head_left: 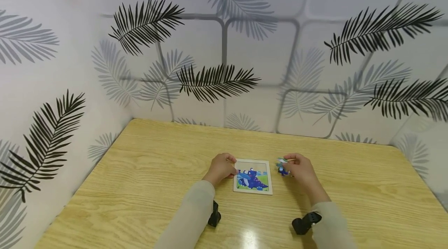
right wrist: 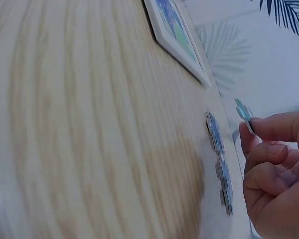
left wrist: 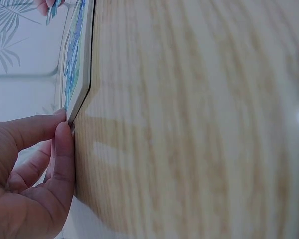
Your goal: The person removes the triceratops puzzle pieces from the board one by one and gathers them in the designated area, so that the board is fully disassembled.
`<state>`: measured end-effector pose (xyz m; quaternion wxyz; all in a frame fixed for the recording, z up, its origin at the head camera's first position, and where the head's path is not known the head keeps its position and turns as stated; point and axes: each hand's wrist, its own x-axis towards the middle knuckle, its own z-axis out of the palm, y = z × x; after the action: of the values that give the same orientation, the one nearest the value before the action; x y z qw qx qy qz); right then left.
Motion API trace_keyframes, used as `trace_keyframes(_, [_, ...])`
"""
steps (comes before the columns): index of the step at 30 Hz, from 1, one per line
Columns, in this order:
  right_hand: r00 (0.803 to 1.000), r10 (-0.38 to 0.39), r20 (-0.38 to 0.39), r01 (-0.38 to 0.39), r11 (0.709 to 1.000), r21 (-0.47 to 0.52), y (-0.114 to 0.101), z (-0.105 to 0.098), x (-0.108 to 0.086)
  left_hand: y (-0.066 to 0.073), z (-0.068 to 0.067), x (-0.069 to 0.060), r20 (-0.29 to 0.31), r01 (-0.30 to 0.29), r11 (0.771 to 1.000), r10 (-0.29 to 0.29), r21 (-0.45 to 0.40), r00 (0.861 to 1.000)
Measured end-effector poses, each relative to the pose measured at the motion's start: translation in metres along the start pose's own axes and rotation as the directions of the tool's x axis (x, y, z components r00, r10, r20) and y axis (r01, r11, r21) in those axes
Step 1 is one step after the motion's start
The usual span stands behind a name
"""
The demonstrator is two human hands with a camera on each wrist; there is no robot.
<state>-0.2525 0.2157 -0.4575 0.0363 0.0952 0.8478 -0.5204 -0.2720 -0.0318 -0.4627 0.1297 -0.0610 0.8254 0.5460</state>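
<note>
A square jigsaw puzzle board with a pale frame lies flat on the table, showing a blue dinosaur picture whose upper part is bare. At its left edge, my left hand pinches the frame between thumb and finger; the left wrist view shows this grip at a corner. To the board's right, my right hand holds a small light-blue puzzle piece between thumb and fingertip, raised off the table. Below that hand, several loose puzzle pieces lie on the table, partly hidden in the head view.
The wood-grain table stretches out on both sides of the board. Behind it stands a wall with a leaf pattern. Each wrist wears a black camera, such as the right one.
</note>
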Motion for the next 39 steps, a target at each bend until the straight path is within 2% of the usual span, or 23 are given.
trace_keyframes(10, [1.000,0.002,-0.020,-0.002,1.000,-0.019,0.024,-0.041,-0.005,-0.001,0.001,0.003,-0.004,0.032,0.999,-0.032,0.013,0.999])
trace_keyframes(16, [0.999,0.026,-0.025,-0.027,0.999,-0.040,0.037,-0.056,-0.008,0.001,0.000,0.001,-0.003,0.027,0.999,-0.027,0.022,1.000])
trace_keyframes(21, [0.999,0.038,-0.030,-0.040,0.998,-0.057,0.043,-0.061,-0.012,0.001,0.000,0.000,0.004,0.023,0.999,-0.023,0.022,1.000])
trace_keyframes(29, [0.998,0.006,-0.056,-0.014,0.990,-0.141,0.045,-0.062,-0.013,0.001,0.001,0.002,-0.004,0.023,1.000,-0.023,0.019,1.000])
trace_keyframes(39, [0.996,0.034,-0.082,-0.050,0.979,-0.200,0.046,-0.062,-0.013,0.001,0.002,0.002,-0.011,0.033,0.999,-0.033,0.026,0.999])
